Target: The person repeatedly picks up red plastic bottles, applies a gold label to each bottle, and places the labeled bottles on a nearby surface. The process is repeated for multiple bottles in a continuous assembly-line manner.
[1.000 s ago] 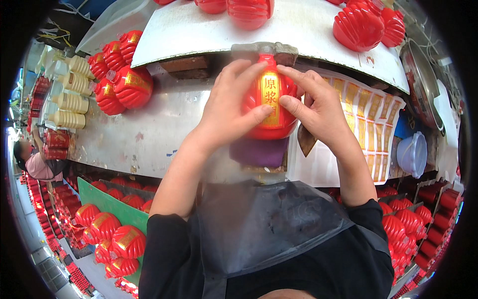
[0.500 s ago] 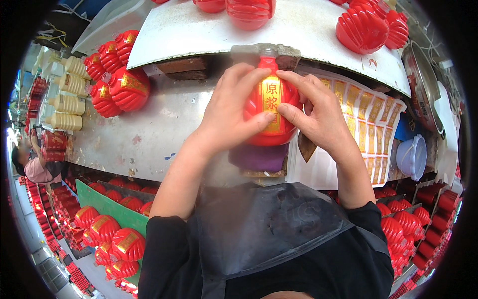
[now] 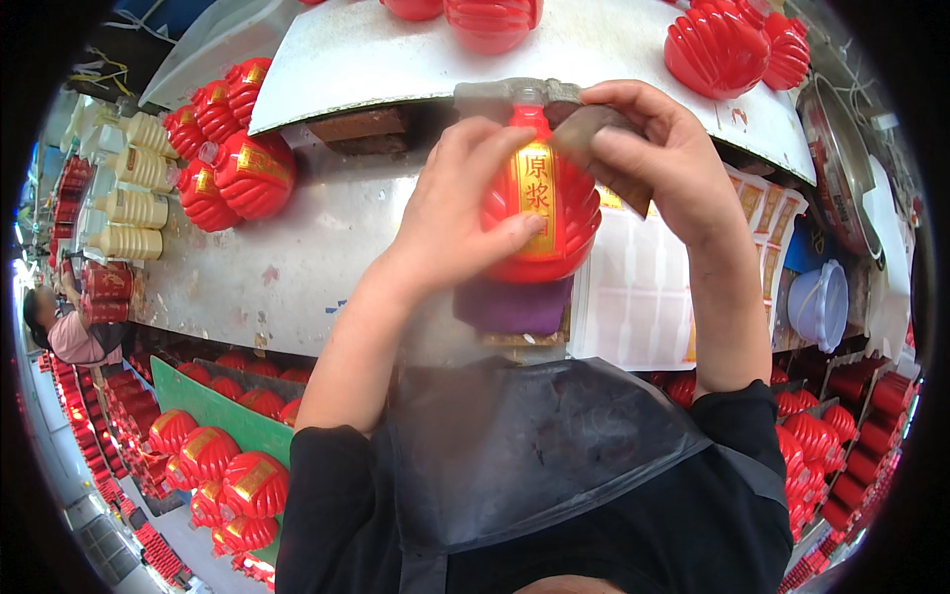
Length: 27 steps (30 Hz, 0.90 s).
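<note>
A glossy red ribbed bottle [image 3: 544, 265] with a clear neck lies before me, its neck pointing away. A yellow-and-red label [image 3: 537, 183] runs down its front. My left hand [image 3: 435, 218] wraps the bottle's left side, with the thumb lying on the label's lower part. In my right hand [image 3: 673, 148] a dark brown, flat, scraper-like piece [image 3: 628, 185] with a pointed corner is pinched. Its blurred end is at the right side of the bottle's upper body; whether it touches the label I cannot tell. A purple pad [image 3: 524, 309] shows just below the bottle.
A partly used label sheet [image 3: 628, 317] lies to the right, near a pale blue bucket [image 3: 819, 307]. Red bottles [image 3: 255, 176] stand left and others [image 3: 717, 49] on a white board [image 3: 376, 59] ahead. Cream bottles [image 3: 134, 208] and a person [image 3: 74, 332] are far left.
My right hand has left the label and moved up and to the right, raising the brown piece from below the palm to the bottle's neck. My left hand keeps its hold.
</note>
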Tool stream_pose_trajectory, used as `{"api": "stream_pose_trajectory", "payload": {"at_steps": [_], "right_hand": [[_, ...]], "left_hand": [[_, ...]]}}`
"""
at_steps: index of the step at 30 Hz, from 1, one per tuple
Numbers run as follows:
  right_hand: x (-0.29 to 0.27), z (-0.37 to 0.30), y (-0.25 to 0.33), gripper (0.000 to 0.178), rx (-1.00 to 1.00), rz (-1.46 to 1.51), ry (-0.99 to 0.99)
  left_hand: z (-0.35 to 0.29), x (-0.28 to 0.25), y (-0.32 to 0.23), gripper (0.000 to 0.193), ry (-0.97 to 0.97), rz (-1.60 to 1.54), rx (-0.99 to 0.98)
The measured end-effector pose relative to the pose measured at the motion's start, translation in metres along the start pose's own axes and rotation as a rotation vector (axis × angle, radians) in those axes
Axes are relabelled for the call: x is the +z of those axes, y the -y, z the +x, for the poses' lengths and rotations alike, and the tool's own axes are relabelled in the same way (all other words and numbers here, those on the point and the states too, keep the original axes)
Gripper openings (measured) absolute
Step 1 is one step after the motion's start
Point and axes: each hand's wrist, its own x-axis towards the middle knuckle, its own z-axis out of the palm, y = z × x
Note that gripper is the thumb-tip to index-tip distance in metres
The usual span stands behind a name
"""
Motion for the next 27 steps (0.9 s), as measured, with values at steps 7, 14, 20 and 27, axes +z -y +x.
{"api": "stream_pose_trajectory", "payload": {"at_steps": [7,14,20,27], "right_hand": [[0.02,0.002,-0.008,0.018,-0.797,-0.883,-0.145],[0.046,-0.063,-0.038,0.021,-1.142,-0.996,0.13],[0.037,-0.063,-0.042,0.028,-1.063,-0.899,-0.122],[0.053,-0.056,-0.038,0.035,-1.01,-0.769,0.119]], "left_hand": [[-0.002,0.002,0.004,0.073,-0.043,-0.043,0.021],[-0.002,0.002,0.01,0.061,-0.036,-0.156,0.032],[-0.005,0.002,0.009,0.068,-0.024,-0.211,0.007],[-0.002,0.003,-0.001,0.059,-0.041,-0.634,-0.172]]}}
